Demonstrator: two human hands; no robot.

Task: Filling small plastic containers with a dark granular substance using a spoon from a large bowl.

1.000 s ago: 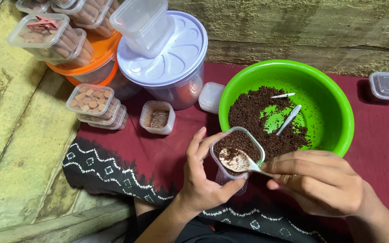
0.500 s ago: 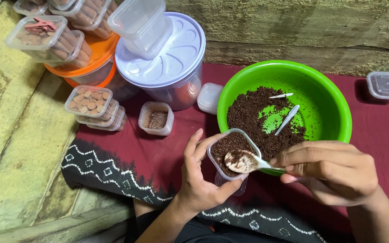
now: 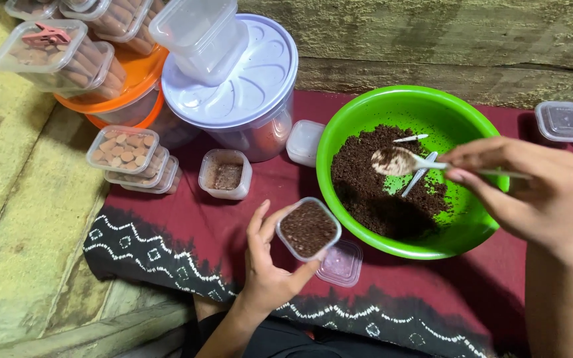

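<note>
Far left edge of the maroon cloth [image 3: 167, 219]: two stacked clear tubs [image 3: 124, 151] of round brown biscuits, lids on, look done; behind them off the cloth an orange container [image 3: 127, 99] with more closed tubs on top. Next, one small open tub [image 3: 225, 174] sits near the cloth's back edge, brown stuff only at the bottom, so partly filled by my guess. A big clear canister with a pale lid [image 3: 247, 93] stands behind it, an empty clear box on top. My left hand [image 3: 270, 272] is at the front edge of the cloth, fingers curled around the small square cup [image 3: 308, 229], gripping it from below and the sides; cup is upright, clear plastic, packed with dark brown crumb up to the rim, surface fairly level, so I judge this one basically full. Its likely lid [image 3: 341, 263] lies flat just beside the cup on the cloth, not on yet, so closing is left. Green bowl [image 3: 459, 126] sits mid-cloth toward the right, still holds a good heap of crumb on its left half, bare green on the right, so plenty left to portion. My right hand [image 3: 525, 185] pinches a white plastic spoon [image 3: 399, 161] over the bowl, bowl of the spoon smeared with crumb, not heaped. Another white utensil lies in the crumb. Two empty lidded cups [image 3: 565, 120] wait at the cloth's back right corner.
</note>
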